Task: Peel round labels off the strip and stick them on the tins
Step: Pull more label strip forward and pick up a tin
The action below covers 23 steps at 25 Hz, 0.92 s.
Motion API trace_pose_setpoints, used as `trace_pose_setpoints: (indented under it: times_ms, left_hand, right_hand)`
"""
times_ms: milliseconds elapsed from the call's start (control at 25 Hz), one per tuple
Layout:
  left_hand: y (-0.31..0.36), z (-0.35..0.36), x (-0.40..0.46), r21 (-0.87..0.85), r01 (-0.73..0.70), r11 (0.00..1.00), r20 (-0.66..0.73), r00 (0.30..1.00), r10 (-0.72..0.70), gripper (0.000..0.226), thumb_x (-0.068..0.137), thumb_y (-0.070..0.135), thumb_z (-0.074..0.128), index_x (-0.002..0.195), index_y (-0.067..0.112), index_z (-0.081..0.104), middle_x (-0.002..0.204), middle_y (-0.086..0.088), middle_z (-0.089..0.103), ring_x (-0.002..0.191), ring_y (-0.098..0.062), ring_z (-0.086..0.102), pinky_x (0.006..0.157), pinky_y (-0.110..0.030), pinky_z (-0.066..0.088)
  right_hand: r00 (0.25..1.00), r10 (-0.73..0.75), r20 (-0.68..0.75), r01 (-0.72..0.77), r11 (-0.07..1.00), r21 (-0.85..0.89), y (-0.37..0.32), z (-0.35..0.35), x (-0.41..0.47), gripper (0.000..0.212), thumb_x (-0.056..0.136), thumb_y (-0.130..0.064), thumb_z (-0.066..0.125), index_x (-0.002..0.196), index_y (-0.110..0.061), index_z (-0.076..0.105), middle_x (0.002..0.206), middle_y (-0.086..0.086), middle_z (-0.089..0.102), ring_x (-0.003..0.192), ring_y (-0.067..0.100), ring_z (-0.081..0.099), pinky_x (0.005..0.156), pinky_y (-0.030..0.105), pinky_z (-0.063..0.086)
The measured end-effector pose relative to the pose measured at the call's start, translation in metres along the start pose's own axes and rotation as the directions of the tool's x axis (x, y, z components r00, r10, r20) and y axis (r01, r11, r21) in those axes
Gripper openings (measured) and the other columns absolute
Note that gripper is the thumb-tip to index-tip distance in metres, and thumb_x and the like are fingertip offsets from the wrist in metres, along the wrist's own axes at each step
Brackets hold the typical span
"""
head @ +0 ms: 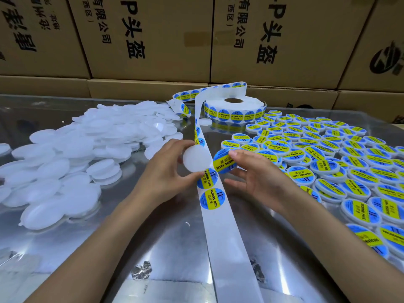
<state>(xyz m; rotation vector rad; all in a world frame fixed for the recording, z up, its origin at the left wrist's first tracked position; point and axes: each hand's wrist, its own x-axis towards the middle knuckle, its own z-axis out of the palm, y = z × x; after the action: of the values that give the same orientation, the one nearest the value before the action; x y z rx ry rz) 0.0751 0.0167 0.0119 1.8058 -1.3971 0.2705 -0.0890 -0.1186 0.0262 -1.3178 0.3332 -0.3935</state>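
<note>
The left hand [168, 171] gripped a plain white tin [196, 159] between thumb and fingers, flat face turned up, held above the backing strip [220, 215]. The right hand [258, 176] pinched a round blue-and-yellow label [224, 161] at its upper edge between thumb and forefinger; the remaining fingers were spread loose below. The label stood just beside the tin, right of it; whether the two touched could not be told. Its print read "SOLDERING PASTE".

The strip ran from the roll [234, 109] at the far side of the table [135, 226], looped upward, then came down between the hands and on toward the near edge. Two labels remained on it just below the tin (the upper one partly covered by the left thumb); the length nearer the camera was bare white backing.

Unlabelled white tins [83, 154] lay heaped on the left of the table, overlapping one another. Labelled tins [341, 169] covered the right side in close ranks, label side up. The table surface was reflective and showed glare. Cardboard cartons [153, 40] with black printed characters were stacked along the far edge, behind the roll.
</note>
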Motion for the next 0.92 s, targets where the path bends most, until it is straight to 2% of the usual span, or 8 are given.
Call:
trace_pose_setpoints:
  times_ms: [120, 240, 320, 520, 760, 920]
  left_hand:
    - [0.009, 0.005, -0.002, -0.052, -0.089, 0.995, 0.016, 0.996, 0.090, 0.059, 0.069, 0.034, 0.082, 0.120, 0.018, 0.059, 0.108, 0.006, 0.058, 0.088, 0.007, 0.049, 0.075, -0.005, 0.036]
    - [0.016, 0.009, -0.003, -0.090, -0.139, 0.986, 0.024, 0.990, 0.142, 0.060, 0.068, 0.039, 0.078, 0.121, 0.017, 0.060, 0.106, 0.005, 0.059, 0.091, 0.004, 0.050, 0.077, -0.010, 0.039]
    - [0.018, 0.010, -0.003, -0.090, -0.165, 0.982, 0.029, 0.985, 0.168, 0.061, 0.068, 0.040, 0.078, 0.121, 0.016, 0.060, 0.105, 0.003, 0.059, 0.089, 0.004, 0.049, 0.077, -0.011, 0.039]
    - [0.021, 0.011, -0.004, -0.078, -0.176, 0.981, 0.014, 0.984, 0.178, 0.061, 0.068, 0.043, 0.078, 0.120, 0.016, 0.062, 0.102, 0.004, 0.059, 0.085, 0.007, 0.048, 0.075, -0.010, 0.039]
    - [0.024, 0.011, -0.005, -0.056, -0.173, 0.983, 0.016, 0.985, 0.174, 0.061, 0.067, 0.048, 0.077, 0.118, 0.018, 0.063, 0.101, 0.006, 0.060, 0.083, 0.009, 0.048, 0.073, -0.008, 0.038]
    - [0.025, 0.010, -0.005, -0.064, -0.166, 0.984, 0.014, 0.986, 0.167, 0.061, 0.067, 0.051, 0.076, 0.117, 0.019, 0.064, 0.100, 0.005, 0.061, 0.085, 0.001, 0.052, 0.072, -0.013, 0.041]
  right_hand:
    - [0.996, -0.055, -0.065, 0.054, 0.998, -0.010, 0.004, 0.000, 0.001, 0.034, 0.070, -0.037, 0.069, 0.098, -0.017, 0.064, 0.097, -0.002, 0.072, 0.093, 0.010, 0.067, 0.083, 0.028, 0.052]
    - [0.996, -0.062, -0.071, 0.060, 0.998, -0.031, 0.008, 0.004, 0.001, 0.037, 0.071, -0.035, 0.070, 0.099, -0.011, 0.066, 0.101, 0.005, 0.072, 0.096, 0.014, 0.067, 0.088, 0.032, 0.052]
    - [0.996, -0.062, -0.066, 0.060, 0.998, -0.021, 0.010, 0.006, 0.001, 0.032, 0.070, -0.035, 0.071, 0.091, -0.011, 0.070, 0.100, 0.009, 0.073, 0.093, 0.016, 0.068, 0.087, 0.033, 0.054]
    - [0.994, -0.071, -0.086, 0.069, 0.997, -0.033, 0.011, 0.008, 0.000, 0.019, 0.066, -0.034, 0.073, 0.074, -0.017, 0.073, 0.092, 0.007, 0.074, 0.085, 0.014, 0.070, 0.081, 0.029, 0.057]
    - [0.988, -0.063, -0.140, 0.054, 0.996, -0.066, 0.011, 0.010, 0.000, 0.012, 0.075, -0.028, 0.072, 0.076, -0.015, 0.072, 0.089, 0.008, 0.074, 0.081, 0.015, 0.069, 0.079, 0.027, 0.056]
    - [0.983, -0.088, -0.160, 0.076, 0.994, -0.083, 0.010, 0.014, -0.001, 0.011, 0.081, -0.022, 0.070, 0.071, -0.017, 0.072, 0.084, 0.004, 0.074, 0.075, 0.011, 0.069, 0.066, 0.020, 0.056]
